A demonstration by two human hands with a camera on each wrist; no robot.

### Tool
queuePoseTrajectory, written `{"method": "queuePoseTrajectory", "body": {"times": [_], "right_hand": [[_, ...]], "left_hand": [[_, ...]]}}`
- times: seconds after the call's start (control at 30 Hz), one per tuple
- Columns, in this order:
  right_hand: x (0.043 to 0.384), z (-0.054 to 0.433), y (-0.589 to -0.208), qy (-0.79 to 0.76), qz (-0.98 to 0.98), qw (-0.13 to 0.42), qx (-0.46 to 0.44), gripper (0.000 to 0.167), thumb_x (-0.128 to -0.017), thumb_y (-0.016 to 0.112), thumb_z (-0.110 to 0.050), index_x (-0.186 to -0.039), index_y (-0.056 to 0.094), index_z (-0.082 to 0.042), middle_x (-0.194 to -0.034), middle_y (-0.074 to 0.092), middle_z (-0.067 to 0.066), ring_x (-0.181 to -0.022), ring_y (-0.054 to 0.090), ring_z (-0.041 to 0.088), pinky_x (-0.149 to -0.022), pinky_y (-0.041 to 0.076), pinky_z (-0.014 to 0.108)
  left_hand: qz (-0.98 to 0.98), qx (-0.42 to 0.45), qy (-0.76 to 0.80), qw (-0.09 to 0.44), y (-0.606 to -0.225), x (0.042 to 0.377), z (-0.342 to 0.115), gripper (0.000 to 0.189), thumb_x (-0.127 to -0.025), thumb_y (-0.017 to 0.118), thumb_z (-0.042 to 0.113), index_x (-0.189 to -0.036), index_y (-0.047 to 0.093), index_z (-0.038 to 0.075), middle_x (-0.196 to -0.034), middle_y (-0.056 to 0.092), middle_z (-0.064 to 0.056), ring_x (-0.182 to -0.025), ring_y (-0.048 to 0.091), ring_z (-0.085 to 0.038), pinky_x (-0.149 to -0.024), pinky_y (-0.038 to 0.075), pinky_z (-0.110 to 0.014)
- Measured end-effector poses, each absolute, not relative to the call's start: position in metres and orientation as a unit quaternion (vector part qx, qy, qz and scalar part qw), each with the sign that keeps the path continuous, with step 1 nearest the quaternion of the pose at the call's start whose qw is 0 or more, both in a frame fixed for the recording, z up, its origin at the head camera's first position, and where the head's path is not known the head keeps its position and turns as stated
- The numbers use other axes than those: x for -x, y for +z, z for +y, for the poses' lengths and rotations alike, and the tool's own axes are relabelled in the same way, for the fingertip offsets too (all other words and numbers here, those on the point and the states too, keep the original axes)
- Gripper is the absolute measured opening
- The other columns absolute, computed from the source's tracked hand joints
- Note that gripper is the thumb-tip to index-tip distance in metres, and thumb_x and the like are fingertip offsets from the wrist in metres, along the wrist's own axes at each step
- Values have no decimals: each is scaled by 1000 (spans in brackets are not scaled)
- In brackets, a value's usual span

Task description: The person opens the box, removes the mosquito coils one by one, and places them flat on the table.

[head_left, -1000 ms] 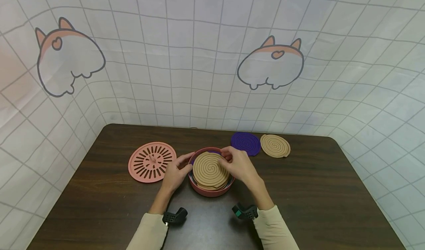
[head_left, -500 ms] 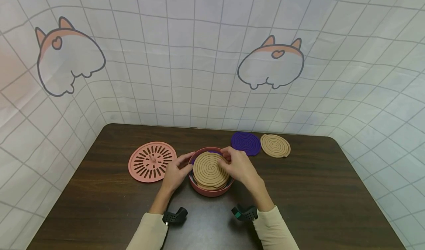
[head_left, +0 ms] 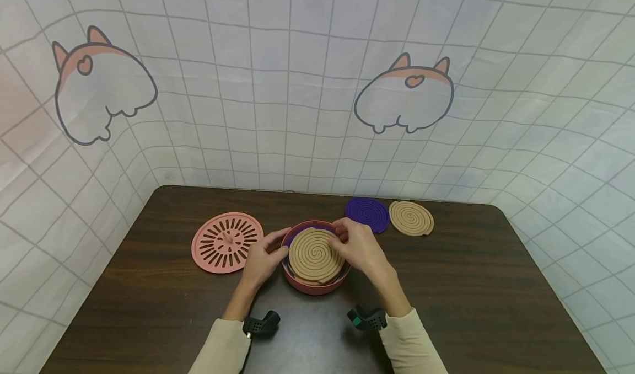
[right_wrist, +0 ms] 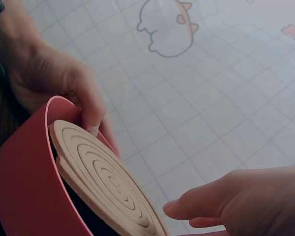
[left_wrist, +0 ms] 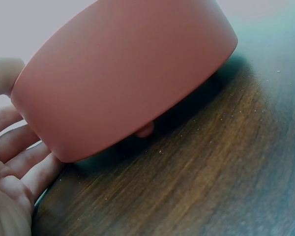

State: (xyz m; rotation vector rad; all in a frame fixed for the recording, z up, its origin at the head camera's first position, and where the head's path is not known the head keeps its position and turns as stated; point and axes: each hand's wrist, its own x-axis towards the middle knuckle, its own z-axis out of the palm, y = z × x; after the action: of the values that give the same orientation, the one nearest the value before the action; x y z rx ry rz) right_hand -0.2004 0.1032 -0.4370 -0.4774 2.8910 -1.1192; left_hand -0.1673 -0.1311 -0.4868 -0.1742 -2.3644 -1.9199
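Note:
A pink round bowl (head_left: 315, 286) stands mid-table, its wall filling the left wrist view (left_wrist: 128, 83). A tan spiral coil (head_left: 315, 255) lies tilted in it, raised above the rim (right_wrist: 103, 182), with a purple coil (head_left: 299, 232) showing beneath. My left hand (head_left: 279, 247) grips the bowl's left rim, thumb over the edge (right_wrist: 91, 118), fingers against the wall (left_wrist: 19, 157). My right hand (head_left: 343, 236) pinches the tan coil's far right edge; in the right wrist view this hand (right_wrist: 246, 201) hovers just beside the coil.
A pink slotted lid (head_left: 227, 241) lies left of the bowl. A second purple coil (head_left: 367, 214) and a second tan coil (head_left: 410, 217) lie at the back right. The dark wooden table (head_left: 471, 286) is backed by a gridded cloth wall (head_left: 297, 87).
The right hand has shifted the tan coil slightly in the bowl, baring a little more purple at its far left. The left hand and bowl have stayed put.

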Motion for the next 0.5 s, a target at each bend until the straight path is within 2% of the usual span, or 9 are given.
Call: {"method": "queuePoseTrajectory", "body": {"times": [0.1, 0.33, 0.5], "right_hand": [[202, 104, -438, -362, 920, 1, 152, 34, -88, 74, -16, -119, 68, -3, -103, 73, 10, -89, 69, 19, -78, 58, 36], [205, 108, -441, -393, 906, 14, 155, 30, -87, 76, -16, -114, 70, -5, -99, 74, 7, -85, 66, 15, -78, 55, 33], [207, 110, -443, -407, 899, 26, 159, 30, -86, 76, -15, -114, 71, -6, -99, 73, 6, -85, 65, 13, -76, 53, 28]], "left_hand": [[-774, 55, -630, 41, -487, 168, -132, 42, -92, 62, 1, -134, 62, -1, -129, 66, -23, -116, 66, -38, -86, 52, -16], [-776, 48, -628, 33, -487, 168, -132, 43, -92, 63, 2, -135, 62, 1, -130, 66, -22, -117, 66, -37, -94, 56, -35], [-780, 47, -622, 35, -488, 168, -132, 42, -92, 64, 3, -134, 62, 1, -130, 67, -21, -117, 67, -35, -95, 55, -39]]}}
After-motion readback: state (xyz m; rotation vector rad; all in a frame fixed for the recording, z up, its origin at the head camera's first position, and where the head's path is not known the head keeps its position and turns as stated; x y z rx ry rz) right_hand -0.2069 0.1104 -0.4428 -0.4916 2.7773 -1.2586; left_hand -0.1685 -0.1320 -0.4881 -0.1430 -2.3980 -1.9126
